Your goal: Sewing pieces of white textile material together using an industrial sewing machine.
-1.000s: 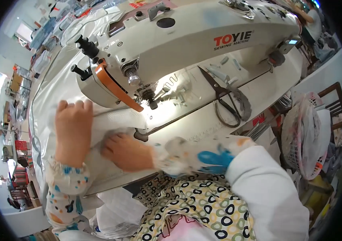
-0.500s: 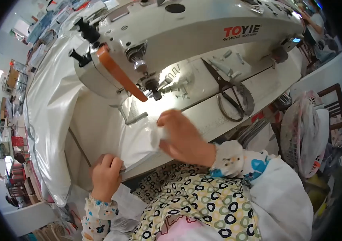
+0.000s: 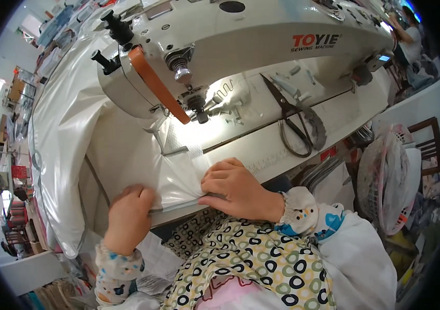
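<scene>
A large glossy white sheet [image 3: 173,178], looking like coated fabric, lies over the left part of the sewing table. A thin grey strip [image 3: 178,207] runs along its near edge. My right hand [image 3: 238,190] pinches this edge, thumb beneath and fingers curled on top. My left hand [image 3: 128,217] is closed on the same edge farther left; its fingertips are hidden. Beyond both hands stands a white sewing machine [image 3: 251,57], its lit needle area [image 3: 198,111] apart from my fingers. A bent metal guide [image 3: 174,151] rests at the sheet by the needle area.
Black-handled scissors [image 3: 291,116] lie on the machine bed, with small metal parts and a grey scrap [image 3: 314,129] nearby. A plastic-covered fan [image 3: 385,178] stands at the right. Another person [image 3: 410,44] is at the far right. Sheet folds [image 3: 57,170] hang off the left.
My right hand has come down from near the needle area to the sheet's near edge and pinches it there. My left hand has shifted slightly left along the edge.
</scene>
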Available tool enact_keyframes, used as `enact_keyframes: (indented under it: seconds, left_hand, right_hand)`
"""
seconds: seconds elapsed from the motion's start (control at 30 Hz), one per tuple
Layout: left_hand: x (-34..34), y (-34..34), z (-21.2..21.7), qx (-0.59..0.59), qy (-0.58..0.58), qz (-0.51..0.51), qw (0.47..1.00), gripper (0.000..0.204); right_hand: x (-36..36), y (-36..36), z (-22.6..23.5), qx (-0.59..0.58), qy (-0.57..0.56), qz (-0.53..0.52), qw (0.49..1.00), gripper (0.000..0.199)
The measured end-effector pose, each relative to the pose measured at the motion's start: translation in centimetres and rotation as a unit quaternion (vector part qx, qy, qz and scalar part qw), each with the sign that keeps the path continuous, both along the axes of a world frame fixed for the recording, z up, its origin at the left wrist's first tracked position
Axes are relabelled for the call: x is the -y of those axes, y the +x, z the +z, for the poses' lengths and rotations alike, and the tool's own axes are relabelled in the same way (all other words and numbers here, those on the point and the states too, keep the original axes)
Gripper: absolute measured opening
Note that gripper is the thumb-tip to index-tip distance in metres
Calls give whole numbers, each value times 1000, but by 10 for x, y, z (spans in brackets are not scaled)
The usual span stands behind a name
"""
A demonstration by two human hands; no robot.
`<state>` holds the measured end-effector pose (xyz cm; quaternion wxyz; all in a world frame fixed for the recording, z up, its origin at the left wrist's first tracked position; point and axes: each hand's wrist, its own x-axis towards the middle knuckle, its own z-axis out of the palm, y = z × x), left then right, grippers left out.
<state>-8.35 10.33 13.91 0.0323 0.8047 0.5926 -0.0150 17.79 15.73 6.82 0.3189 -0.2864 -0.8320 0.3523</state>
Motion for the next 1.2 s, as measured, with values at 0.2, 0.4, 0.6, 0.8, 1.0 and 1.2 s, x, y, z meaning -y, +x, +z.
enact_keyframes:
  seconds: [0.2,0.4,0.6,0.8,1.0,1.2]
  left_hand:
    - [-54,37,27,239,-49,-160,956,22]
    - [-84,17,-17,104,107,-117,982,40]
    - [-104,-2,-29,107,103,-98,984,50]
    - [-132,-15,-26,107,26,-39,993,47]
    - [-152,-20,-16,110,1,-55,992,31]
    - [-132,-8,16,298,-17,-61,952,25]
  right_hand:
    - [-1,-8,4,19,47,58,997,16]
    - [-3,-18,14,25,39,53,998,15]
    - [-25,-28,7,-23,36,-2,999,13]
    - [-51,-31,8,-18,65,-30,997,15]
    - [-75,-33,5,-28,105,-60,992,14]
    - [-90,-28,5,-27,137,-77,987,10]
